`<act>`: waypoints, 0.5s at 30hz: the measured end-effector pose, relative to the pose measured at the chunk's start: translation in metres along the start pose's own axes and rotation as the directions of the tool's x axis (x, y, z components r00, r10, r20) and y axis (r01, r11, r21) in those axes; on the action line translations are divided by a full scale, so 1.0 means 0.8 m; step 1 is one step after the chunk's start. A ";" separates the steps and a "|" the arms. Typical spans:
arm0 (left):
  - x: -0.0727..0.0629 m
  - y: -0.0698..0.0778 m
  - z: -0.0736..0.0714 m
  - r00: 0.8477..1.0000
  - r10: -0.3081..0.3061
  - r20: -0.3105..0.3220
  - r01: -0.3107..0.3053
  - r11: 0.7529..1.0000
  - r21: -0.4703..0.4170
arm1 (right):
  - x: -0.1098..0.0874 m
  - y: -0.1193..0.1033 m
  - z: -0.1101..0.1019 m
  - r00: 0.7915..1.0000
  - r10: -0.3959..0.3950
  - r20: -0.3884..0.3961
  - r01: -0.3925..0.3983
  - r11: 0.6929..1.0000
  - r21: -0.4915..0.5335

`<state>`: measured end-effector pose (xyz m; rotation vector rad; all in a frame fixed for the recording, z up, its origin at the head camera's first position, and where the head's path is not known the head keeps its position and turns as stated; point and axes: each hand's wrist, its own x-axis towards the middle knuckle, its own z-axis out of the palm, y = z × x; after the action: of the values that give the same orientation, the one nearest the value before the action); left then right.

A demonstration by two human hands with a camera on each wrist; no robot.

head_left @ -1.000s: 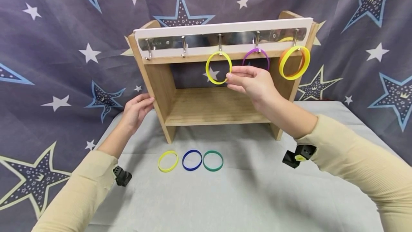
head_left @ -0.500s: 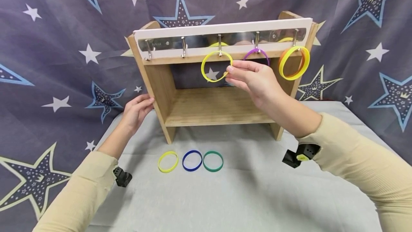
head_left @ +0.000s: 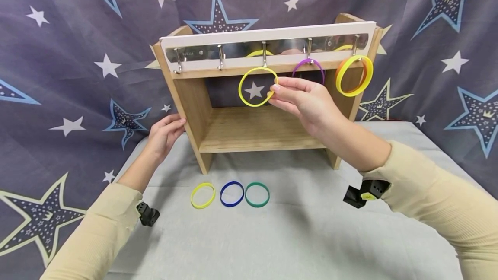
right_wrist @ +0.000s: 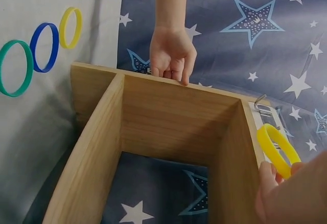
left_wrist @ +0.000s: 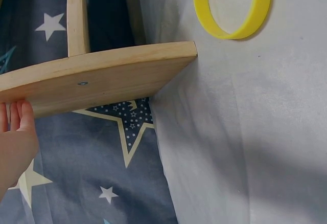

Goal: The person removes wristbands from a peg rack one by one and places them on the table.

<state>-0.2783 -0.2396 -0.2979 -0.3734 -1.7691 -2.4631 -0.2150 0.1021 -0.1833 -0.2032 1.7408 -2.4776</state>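
Note:
My right hand (head_left: 305,100) pinches a yellow silicone wristband (head_left: 239,90) by its right edge. The band's top lies just below the tip of the middle hook (head_left: 264,54) in the head view; whether they touch, I cannot tell. A purple wristband (head_left: 308,60) hangs from the hook to the right, partly behind my right hand. On the rightmost hook hang a yellow wristband (head_left: 370,77) and an orange wristband (head_left: 364,75). The fingertips of my left hand (head_left: 165,135) rest against the left side panel (left_wrist: 102,83) of the wooden shelf (head_left: 249,135).
Three wristbands lie in a row on the grey cloth before the shelf: a yellow one (head_left: 202,207), a blue one (head_left: 232,205) and a green one (head_left: 257,205). Two bare hooks are on the rack's left part. A star-patterned curtain (head_left: 89,111) hangs behind.
The held yellow wristband has moved left and slightly down from the middle hook's tip and turned to face the head camera more fully. My right hand shifted slightly left; my left hand stayed put.

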 end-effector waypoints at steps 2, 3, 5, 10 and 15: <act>0.000 0.000 0.001 1.000 0.000 0.000 0.000 1.000 0.004 | 0.000 0.002 -0.001 1.000 0.017 -0.002 -0.017 1.000 -0.012; 0.000 0.000 0.001 1.000 0.002 -0.001 -0.002 1.000 0.008 | 0.000 0.003 -0.002 1.000 0.028 -0.004 -0.028 0.999 -0.016; -0.001 0.001 0.000 1.000 0.004 -0.004 -0.004 1.000 0.013 | 0.000 0.006 -0.003 0.999 0.052 -0.013 -0.053 0.998 -0.040; -0.001 0.001 0.000 1.000 0.002 -0.011 -0.002 1.000 0.004 | 0.001 0.014 -0.007 0.996 0.091 -0.017 -0.092 0.992 -0.091; 0.000 -0.001 0.000 1.000 -0.008 -0.013 0.008 1.000 0.015 | 0.001 0.025 -0.014 0.992 0.122 -0.022 -0.124 0.985 -0.117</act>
<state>-0.2787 -0.2394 -0.2988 -0.3496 -1.7870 -2.4502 -0.2178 0.1056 -0.2056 -0.0841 1.8478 -2.2991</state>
